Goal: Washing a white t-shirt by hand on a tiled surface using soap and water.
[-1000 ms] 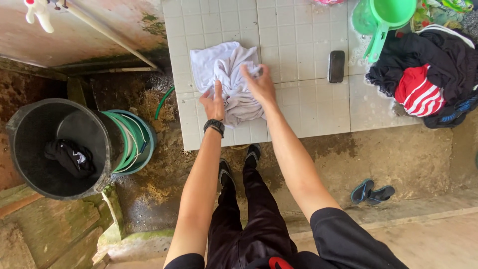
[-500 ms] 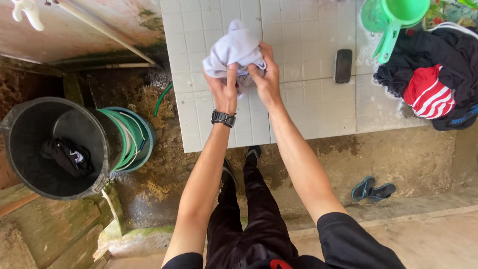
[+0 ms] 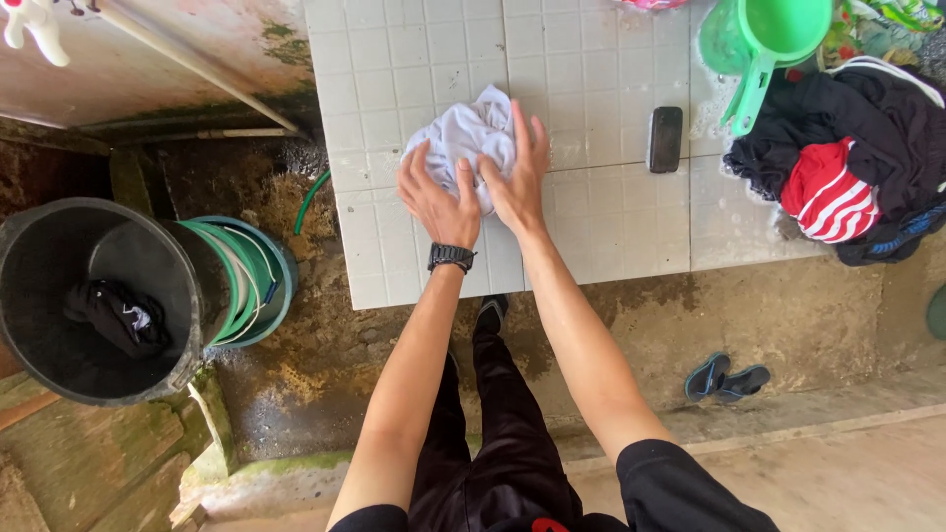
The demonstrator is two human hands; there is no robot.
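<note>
Both hands press down on a bunched white cloth that sits on the white tiled surface, near its front edge. The left hand lies flat with fingers spread wide on the near side of the cloth, and the right hand lies flat with fingers close together on its right side — neither hand is gripping, just pushing. To rub it well, I think both palms should push hard and evenly so the cloth does not slide away. The cloth is a lump, a bit longer from the near left to the far right, with its bumpy top pointing away from the person.
</note>
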